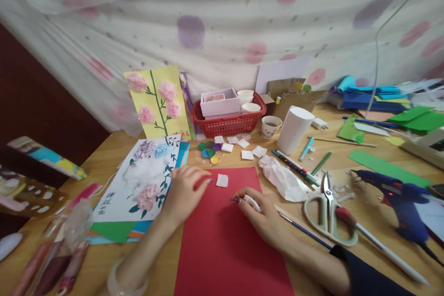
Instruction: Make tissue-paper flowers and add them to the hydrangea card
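A sheet of red paper (222, 249) lies on the table in front of me. Near its top edge rests a small white square (222, 181), which looks like folded tissue. Just left of that square, my left hand (189, 190) hovers over the paper's edge, thumb and fingers apart, with nothing visible between them. Over the right part of the red paper, my right hand (262, 215) curls round a small white object (252, 202); most of it is hidden by the fingers. Several more white squares (247, 155) lie beyond the red paper, beside small paint pots (208, 152).
Scissors (326, 215), a paintbrush (305, 230), crumpled tissue (282, 178) and a blue glue gun (395, 199) lie to the right. Behind stand a red basket (225, 126), a paper cup (271, 126) and a white roll (294, 129). Flower pictures (121, 194) lie left.
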`<state>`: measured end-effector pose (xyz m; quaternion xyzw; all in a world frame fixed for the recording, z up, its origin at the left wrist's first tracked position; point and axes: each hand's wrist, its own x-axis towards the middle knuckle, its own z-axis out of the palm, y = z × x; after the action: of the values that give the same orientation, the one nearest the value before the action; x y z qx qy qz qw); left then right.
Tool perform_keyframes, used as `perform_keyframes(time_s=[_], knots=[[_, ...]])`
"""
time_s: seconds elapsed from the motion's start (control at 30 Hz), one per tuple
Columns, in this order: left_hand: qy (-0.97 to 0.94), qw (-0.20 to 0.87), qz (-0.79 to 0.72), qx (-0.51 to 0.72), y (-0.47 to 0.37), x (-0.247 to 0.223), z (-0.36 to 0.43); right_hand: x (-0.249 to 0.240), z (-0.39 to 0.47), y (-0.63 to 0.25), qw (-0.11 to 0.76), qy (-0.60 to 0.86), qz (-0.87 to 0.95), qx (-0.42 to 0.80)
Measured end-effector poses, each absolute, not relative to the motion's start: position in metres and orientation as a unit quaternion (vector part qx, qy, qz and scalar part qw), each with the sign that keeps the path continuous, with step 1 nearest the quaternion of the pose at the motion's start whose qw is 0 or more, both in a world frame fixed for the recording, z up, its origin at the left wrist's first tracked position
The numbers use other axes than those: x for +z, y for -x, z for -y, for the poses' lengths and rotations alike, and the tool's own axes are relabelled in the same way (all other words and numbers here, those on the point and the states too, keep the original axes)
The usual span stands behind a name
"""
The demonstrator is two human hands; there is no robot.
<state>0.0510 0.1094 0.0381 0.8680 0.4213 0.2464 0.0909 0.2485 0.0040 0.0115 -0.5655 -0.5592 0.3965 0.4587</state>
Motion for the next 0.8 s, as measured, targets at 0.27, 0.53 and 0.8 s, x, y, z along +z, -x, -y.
perform_keyframes(time_s=[0.27,0.53,0.8], knots=[[-0.891,0.168,-0.351,0.235,-0.087,0.017,-0.106,0.011,-0.004,-0.249,0.459,0.569,0.544,0.412],[-0.893,0.176,-0.329,0.252,-0.084,0.005,-0.105,0.014,-0.002,-0.249,0.449,0.564,0.554,0.417],[-0.9,0.157,-0.313,0.261,-0.083,-0.001,-0.108,0.012,-0.005,-0.248,0.445,0.566,0.546,0.429]])
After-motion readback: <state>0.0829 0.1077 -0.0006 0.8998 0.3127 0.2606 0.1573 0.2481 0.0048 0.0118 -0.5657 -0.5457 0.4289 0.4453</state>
